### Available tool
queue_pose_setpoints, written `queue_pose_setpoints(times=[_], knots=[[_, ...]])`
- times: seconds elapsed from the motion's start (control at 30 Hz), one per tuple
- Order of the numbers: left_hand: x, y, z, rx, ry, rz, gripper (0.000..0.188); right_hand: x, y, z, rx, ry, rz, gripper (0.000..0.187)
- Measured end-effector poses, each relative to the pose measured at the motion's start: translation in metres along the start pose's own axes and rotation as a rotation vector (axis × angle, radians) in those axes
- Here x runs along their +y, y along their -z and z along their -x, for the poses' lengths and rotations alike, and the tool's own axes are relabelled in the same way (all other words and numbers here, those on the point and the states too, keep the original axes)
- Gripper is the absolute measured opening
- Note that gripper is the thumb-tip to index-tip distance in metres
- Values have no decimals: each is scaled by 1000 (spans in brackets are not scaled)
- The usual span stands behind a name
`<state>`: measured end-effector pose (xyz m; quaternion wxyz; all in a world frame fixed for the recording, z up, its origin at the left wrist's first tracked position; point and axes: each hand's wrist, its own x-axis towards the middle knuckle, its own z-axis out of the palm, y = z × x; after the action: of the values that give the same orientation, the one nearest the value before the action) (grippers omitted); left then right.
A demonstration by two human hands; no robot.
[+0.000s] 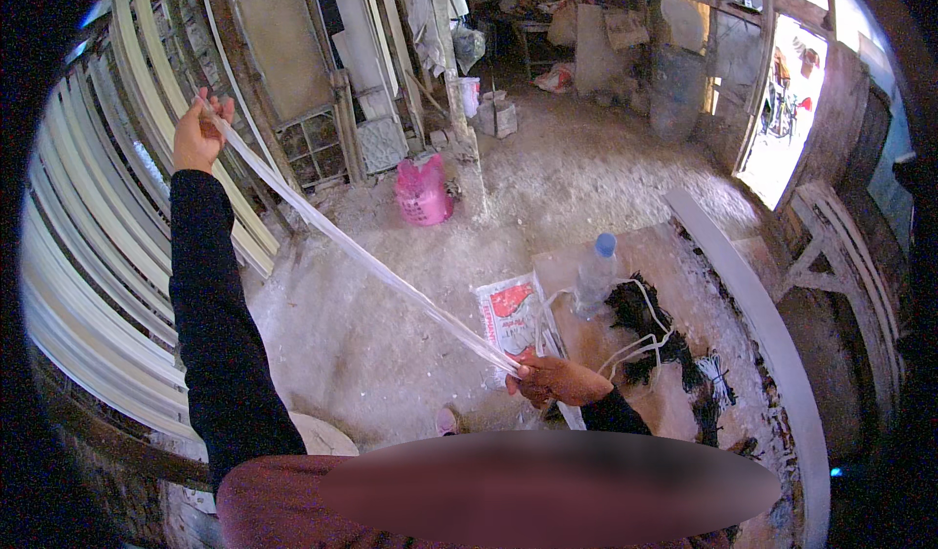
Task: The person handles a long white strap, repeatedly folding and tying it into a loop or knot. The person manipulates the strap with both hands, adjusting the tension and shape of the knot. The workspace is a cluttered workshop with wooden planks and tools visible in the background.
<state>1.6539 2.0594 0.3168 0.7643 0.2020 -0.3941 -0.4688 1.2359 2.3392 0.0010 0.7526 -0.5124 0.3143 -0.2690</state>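
A long white strand bundle (391, 277), like fibre or cord, is stretched taut on a slant between my two hands. My left hand (200, 137), raised at the upper left, is closed on its far end, beside a stack of long pale strips. Near the front edge of the worktable, my right hand (555, 380) pinches the other end. Just beyond that hand lies a white printed sack (512, 315) with a red patch. A clear bottle with a blue cap (594, 285) stands on the worktable, next to loose white cord and black strands (640, 307).
Long pale strips (98, 246) lean along the left side. A pink plastic bag (424, 193) sits on the dusty floor by a post (459, 109). The worktable has a long white edge board (747, 305) on its right. An open doorway (785, 109) is at the far right.
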Motion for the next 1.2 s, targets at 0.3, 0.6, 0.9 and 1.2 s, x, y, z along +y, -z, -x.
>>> queue_pose_setpoints(times=[0.3, 0.6, 0.9, 1.2], knots=[[-30, 42, 45, -96, 136, -82, 30, 17, 0, 32, 253, 113, 42, 28], [-102, 142, 72, 3, 275, 70, 26, 26, -1, 56, 569, 74, 822, 18], [-174, 244, 141, 180, 83, -179, 14, -6, 0, 92, 625, -51, 548, 18], [-236, 393, 233, 423, 84, -439, 27, -2, -4, 69, 549, 369, 110, 18]])
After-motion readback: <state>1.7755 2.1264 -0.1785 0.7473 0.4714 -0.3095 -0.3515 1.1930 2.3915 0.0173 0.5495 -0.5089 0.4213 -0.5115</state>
